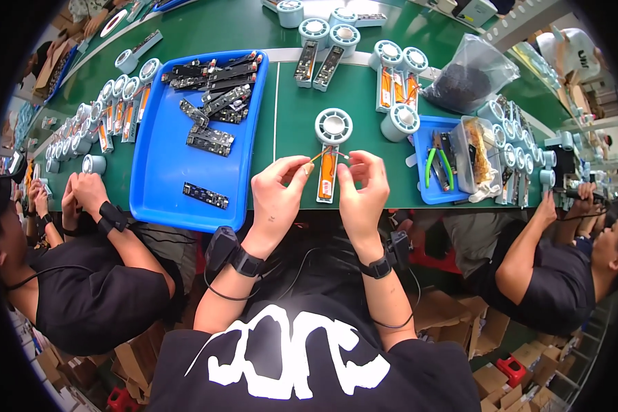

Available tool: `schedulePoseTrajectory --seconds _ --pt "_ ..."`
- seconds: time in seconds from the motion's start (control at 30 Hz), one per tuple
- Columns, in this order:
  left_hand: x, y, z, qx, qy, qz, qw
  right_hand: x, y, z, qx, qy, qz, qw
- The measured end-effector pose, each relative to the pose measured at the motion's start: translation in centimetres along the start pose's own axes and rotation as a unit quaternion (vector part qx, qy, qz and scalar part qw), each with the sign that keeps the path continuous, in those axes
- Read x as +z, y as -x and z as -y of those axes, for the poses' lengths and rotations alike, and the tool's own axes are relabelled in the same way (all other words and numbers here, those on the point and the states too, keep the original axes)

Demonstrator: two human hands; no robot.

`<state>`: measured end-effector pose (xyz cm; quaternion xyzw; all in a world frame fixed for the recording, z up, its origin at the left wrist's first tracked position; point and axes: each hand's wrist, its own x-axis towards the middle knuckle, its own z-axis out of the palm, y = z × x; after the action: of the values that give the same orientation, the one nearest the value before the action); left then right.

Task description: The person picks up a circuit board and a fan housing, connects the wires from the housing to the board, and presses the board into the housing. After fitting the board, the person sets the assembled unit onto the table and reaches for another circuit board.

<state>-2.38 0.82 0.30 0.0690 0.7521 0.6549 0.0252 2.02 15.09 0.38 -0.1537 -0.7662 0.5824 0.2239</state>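
Observation:
A light blue handheld fan (pixel 334 126) lies face up in front of me, with its handle toward me. The handle is uncovered, and an orange battery (pixel 327 180) sits in it. Thin wires (pixel 328 152) rise from the handle between my hands. My left hand (pixel 276 196) pinches a wire end between thumb and forefinger, left of the handle. On the other side, my right hand (pixel 364 192) is closed in a pinch on a wire with a small pale tip (pixel 345 156). Neither hand grips the fan body.
To the left, a blue tray (pixel 151 185) carries several black circuit boards (pixel 206 195). On the right stands a smaller blue tray (pixel 432 196) with green-handled pliers (pixel 429 165), beside a clear tub (pixel 468 161) and a plastic bag (pixel 470 72). More fans surround these; co-workers sit on both sides.

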Motion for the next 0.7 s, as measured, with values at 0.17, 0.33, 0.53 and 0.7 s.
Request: schedulePoseTrajectory --seconds 0.17,0.33,0.53,0.7 --pt "-0.3 0.3 -0.4 -0.002 -0.013 -0.037 0.999 0.7 -0.1 2.0 -0.234 0.205 0.005 0.95" --pt "-1.0 -0.1 -2.2 0.052 -0.081 0.008 0.995 1.3 -1.9 0.5 -0.34 0.242 0.065 0.906" --pt "-10.8 2.2 -5.5 0.232 -0.369 0.023 0.9 1.2 -2.9 0.7 -0.298 0.219 0.112 0.922" --pt "-15.8 0.9 -5.5 0.217 -0.495 0.137 0.83 1.2 -2.5 0.2 -0.31 0.213 0.154 0.914"
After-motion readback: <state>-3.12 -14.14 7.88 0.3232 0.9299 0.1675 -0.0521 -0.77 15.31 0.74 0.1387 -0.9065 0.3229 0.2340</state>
